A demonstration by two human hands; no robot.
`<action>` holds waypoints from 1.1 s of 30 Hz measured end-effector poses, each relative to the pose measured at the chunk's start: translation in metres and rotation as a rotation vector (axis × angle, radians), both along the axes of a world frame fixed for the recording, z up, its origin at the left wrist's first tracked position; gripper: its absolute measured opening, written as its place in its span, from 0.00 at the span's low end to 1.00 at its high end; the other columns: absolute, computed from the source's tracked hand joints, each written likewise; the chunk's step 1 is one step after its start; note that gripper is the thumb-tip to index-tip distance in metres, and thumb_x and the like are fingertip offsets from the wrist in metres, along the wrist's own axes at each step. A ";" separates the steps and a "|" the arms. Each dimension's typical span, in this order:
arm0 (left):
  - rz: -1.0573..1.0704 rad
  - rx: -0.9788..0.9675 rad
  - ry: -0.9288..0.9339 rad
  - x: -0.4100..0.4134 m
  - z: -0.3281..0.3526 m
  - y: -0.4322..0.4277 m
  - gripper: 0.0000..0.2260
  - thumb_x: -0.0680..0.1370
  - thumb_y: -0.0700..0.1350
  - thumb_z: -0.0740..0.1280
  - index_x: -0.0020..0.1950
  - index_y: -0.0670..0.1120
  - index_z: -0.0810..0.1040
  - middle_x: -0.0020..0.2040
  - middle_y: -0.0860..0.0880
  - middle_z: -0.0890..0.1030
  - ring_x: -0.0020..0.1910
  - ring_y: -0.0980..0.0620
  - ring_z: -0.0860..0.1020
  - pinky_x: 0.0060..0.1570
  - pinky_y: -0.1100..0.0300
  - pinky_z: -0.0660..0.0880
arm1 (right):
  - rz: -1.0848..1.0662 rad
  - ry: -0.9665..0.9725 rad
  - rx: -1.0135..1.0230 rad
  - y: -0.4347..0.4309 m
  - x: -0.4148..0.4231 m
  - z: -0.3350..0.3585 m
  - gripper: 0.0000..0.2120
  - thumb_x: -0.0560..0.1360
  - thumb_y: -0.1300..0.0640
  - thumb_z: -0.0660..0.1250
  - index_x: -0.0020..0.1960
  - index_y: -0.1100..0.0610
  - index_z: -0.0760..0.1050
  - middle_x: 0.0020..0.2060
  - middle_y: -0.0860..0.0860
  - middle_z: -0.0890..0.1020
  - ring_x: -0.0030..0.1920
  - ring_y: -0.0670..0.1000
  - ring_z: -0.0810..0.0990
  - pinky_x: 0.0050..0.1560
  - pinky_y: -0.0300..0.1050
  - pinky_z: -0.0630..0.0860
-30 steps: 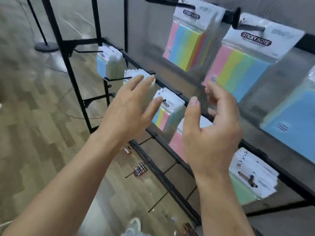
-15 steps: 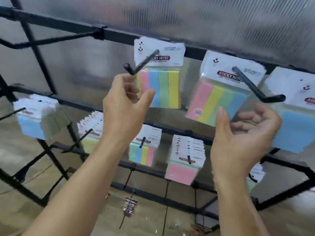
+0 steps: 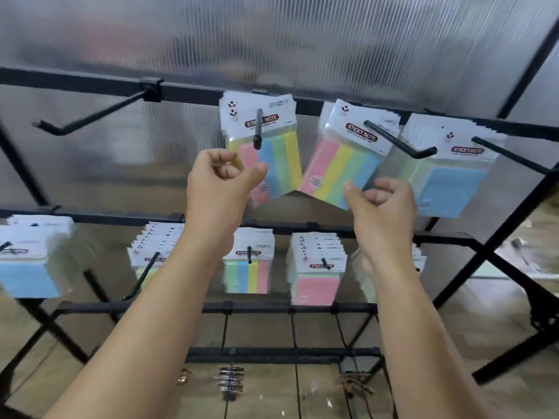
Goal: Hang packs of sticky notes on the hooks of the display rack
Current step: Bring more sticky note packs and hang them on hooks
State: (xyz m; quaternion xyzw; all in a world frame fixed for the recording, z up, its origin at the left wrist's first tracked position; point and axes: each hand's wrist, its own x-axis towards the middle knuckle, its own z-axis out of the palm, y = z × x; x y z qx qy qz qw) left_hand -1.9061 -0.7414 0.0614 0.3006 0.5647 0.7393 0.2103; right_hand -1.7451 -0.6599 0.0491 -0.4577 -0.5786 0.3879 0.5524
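The left hand [image 3: 217, 189] was curled, thumb out, right in front of the lower left corner of a striped pack [image 3: 278, 158]. Motion blur hid the contact, so I could not tell whether it pinched that corner or held nothing. The right hand [image 3: 382, 207] had loosely bent fingers and gripped nothing I could see, sitting just below a second striped pack [image 3: 338, 167]. Both hands were probably placed low to steady or square the packs without pulling them off their hooks.

The first pack hung from a black hook [image 3: 258, 128] through the hole in its white header card, and it sat nearly straight. The second pack hung tilted on the neighbouring hook [image 3: 402, 145], its lower edge swung toward the first, which suggested it wanted straightening. Each was a clear sleeve over pink, yellow, green and blue strips, with a red "STICKY NOTE" label. A stack of blue packs [image 3: 450, 186] hung further right.

On the top rail [image 3: 187, 90] to the left, one hook [image 3: 90, 116] was bare, and I judged it the likely place for more stock. Lower-row packs [image 3: 248, 270] filled the rail beneath.
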 end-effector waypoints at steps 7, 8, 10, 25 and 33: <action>-0.229 0.076 0.100 0.000 0.008 -0.027 0.09 0.80 0.39 0.65 0.41 0.48 0.75 0.42 0.50 0.79 0.40 0.51 0.78 0.35 0.58 0.79 | 0.141 0.155 0.090 -0.020 0.003 0.013 0.11 0.77 0.61 0.67 0.38 0.53 0.71 0.29 0.44 0.75 0.31 0.44 0.71 0.35 0.39 0.70; -0.255 0.090 0.110 -0.001 0.007 -0.032 0.08 0.81 0.39 0.64 0.42 0.48 0.75 0.44 0.49 0.80 0.43 0.50 0.79 0.39 0.55 0.79 | 0.152 0.210 0.096 -0.024 0.004 0.015 0.10 0.77 0.63 0.66 0.38 0.53 0.71 0.31 0.45 0.78 0.33 0.44 0.74 0.37 0.38 0.72; -0.315 0.103 0.152 -0.001 0.005 -0.046 0.05 0.81 0.40 0.62 0.46 0.46 0.75 0.48 0.48 0.82 0.47 0.48 0.81 0.43 0.50 0.80 | 0.187 0.312 0.112 -0.036 0.009 0.016 0.09 0.78 0.65 0.64 0.42 0.54 0.71 0.35 0.45 0.82 0.39 0.45 0.79 0.43 0.40 0.76; -0.468 0.302 0.323 0.042 0.013 -0.107 0.10 0.79 0.41 0.60 0.58 0.52 0.74 0.55 0.56 0.83 0.57 0.52 0.80 0.55 0.50 0.79 | 0.201 0.467 0.292 -0.121 0.057 0.024 0.09 0.77 0.68 0.61 0.53 0.57 0.71 0.43 0.45 0.85 0.48 0.47 0.84 0.45 0.40 0.79; -0.582 0.089 0.167 0.105 -0.025 -0.069 0.11 0.82 0.35 0.60 0.53 0.51 0.75 0.45 0.59 0.85 0.45 0.59 0.83 0.40 0.62 0.80 | 0.008 0.297 0.066 -0.127 0.127 -0.008 0.11 0.75 0.73 0.61 0.51 0.60 0.73 0.37 0.47 0.85 0.39 0.46 0.84 0.35 0.39 0.78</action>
